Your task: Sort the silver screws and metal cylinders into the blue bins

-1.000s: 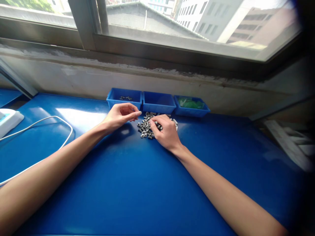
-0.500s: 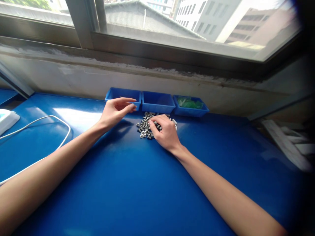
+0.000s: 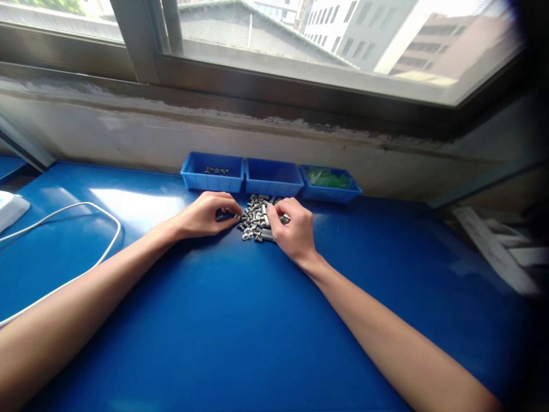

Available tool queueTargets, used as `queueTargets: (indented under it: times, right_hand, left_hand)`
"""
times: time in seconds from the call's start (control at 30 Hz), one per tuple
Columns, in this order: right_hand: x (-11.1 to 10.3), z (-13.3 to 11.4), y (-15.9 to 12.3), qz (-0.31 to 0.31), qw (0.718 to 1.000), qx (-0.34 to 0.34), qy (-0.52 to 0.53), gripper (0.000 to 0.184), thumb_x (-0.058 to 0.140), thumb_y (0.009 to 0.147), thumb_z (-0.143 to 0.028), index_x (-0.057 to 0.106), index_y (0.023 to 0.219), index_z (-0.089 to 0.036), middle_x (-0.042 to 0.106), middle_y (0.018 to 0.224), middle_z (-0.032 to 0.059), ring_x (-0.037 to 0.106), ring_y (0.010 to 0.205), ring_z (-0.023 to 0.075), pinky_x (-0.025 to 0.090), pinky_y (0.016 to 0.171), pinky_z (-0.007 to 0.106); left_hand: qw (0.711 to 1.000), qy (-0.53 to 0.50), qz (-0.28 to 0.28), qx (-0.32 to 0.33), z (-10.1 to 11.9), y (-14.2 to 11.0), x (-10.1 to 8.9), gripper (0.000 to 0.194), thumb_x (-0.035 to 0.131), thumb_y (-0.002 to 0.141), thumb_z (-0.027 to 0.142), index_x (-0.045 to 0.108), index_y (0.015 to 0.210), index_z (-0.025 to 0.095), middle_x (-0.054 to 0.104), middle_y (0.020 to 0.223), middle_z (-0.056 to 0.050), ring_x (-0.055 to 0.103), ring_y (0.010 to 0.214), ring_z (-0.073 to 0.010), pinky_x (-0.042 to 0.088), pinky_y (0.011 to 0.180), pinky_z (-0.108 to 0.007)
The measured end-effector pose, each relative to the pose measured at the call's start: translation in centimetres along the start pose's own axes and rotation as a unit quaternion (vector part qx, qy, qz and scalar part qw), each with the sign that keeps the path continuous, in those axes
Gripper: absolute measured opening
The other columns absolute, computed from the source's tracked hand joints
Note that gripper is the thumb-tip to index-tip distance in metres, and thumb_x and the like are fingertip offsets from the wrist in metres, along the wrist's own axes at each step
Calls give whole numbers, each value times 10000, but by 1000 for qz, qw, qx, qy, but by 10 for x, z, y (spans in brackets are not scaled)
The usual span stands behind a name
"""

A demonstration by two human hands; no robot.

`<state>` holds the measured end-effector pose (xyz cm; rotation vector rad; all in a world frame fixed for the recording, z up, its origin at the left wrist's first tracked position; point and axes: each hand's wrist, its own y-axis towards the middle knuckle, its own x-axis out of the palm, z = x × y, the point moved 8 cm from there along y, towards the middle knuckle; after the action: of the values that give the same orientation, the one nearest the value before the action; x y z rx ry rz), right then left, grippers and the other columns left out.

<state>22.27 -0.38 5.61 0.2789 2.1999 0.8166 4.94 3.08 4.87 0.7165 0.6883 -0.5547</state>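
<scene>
A pile of small metal bolts (image 3: 253,217) lies on the blue table, with some longer silver and grey pieces (image 3: 266,234) mixed in. At the pile's left edge, my left hand (image 3: 210,214) has its thumb and fingertips pinched on a bolt. My right hand (image 3: 294,229) is closed at the right side of the pile, fingers curled down and thumb toward the bolts. What its fingertips hold is mostly hidden. Behind the pile, the left blue bin (image 3: 212,182) contains several bolts (image 3: 217,170).
The middle blue bin (image 3: 274,186) and the right blue bin (image 3: 332,193), with green bags (image 3: 329,178), stand along the wall. A white cable (image 3: 112,243) crosses the blue table (image 3: 240,337) at left, near a white device (image 3: 12,209). A window (image 3: 266,71) rises behind.
My left hand was over the left bin with fingers apart, then came down to the pile and pinched a bolt. My right hand stayed at the pile, its fingers curling in more.
</scene>
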Motion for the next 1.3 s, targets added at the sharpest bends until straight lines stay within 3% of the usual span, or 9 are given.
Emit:
queueTargets:
  times: [0.13,0.27,0.5,0.7,0.87,0.97,1.07,1.2,1.3]
  right_hand:
    - [-3,3,1,14,1000,12,-16,413,502,973,-325,359,595,-245,492,567,-2,476,586,163,384,607,324]
    - [-3,5,1,18,1000,12,-22,452,486,987,-331,303,585,-240,425,543,-13,409,539,143,318,560,314]
    - [-1,6,0,12,1000,23,-10,513,509,988,-375,255,564,-236,359,509,-28,338,494,123,276,521,308]
    - [-2,3,-2,22,999,23,7,551,548,979,-361,228,551,-223,299,493,-45,295,483,100,259,524,298]
    - [4,-3,-2,-13,1000,6,23,521,572,980,-388,359,540,-208,335,494,-51,307,483,94,258,526,290]
    - [6,-8,-1,-30,999,-24,24,516,561,988,-354,332,548,-213,363,514,-40,340,513,105,280,553,294]
    - [6,-12,-1,-32,998,-54,21,494,543,994,-308,316,565,-218,387,563,-24,390,579,127,321,607,300]
    - [5,-12,0,-19,997,-64,23,489,550,979,-269,314,554,-221,426,627,-2,440,664,153,367,669,311]
    - [5,-12,0,-21,997,-65,36,483,558,959,-238,315,541,-221,471,641,9,462,684,158,381,682,314]
  left_hand:
    - [1000,-11,12,-25,-5,0,-1,190,656,881,308,779,935,174,759,917,-74,687,770,-163,537,746,-257]
    - [991,-83,62,-80,-12,2,-6,274,689,872,408,778,950,161,751,904,-76,670,761,-163,533,717,-254]
    - [954,-213,111,-179,-28,3,-9,458,803,736,589,723,821,146,683,734,-28,578,623,-123,453,578,-236]
    - [915,-306,138,-222,-36,2,-7,501,880,643,577,687,817,148,703,677,-31,615,602,-131,488,612,-252]
    - [873,-369,230,-223,-42,-2,-15,452,883,697,481,724,951,142,777,854,-87,722,797,-176,563,778,-281]
    - [839,-407,292,-212,-46,-6,-23,452,882,718,415,729,1042,140,783,1000,-105,744,973,-207,564,947,-323]
    - [821,-435,314,-195,-49,-7,-27,493,880,724,350,715,1148,160,758,1142,-109,719,1117,-240,528,1063,-377]
    - [832,-435,289,-186,-46,-6,-24,594,850,756,326,652,1304,206,681,1326,-123,685,1194,-265,506,1107,-423]
    - [863,-394,264,-173,-41,-4,-24,576,815,792,355,641,1320,205,677,1335,-125,697,1161,-274,540,1053,-422]
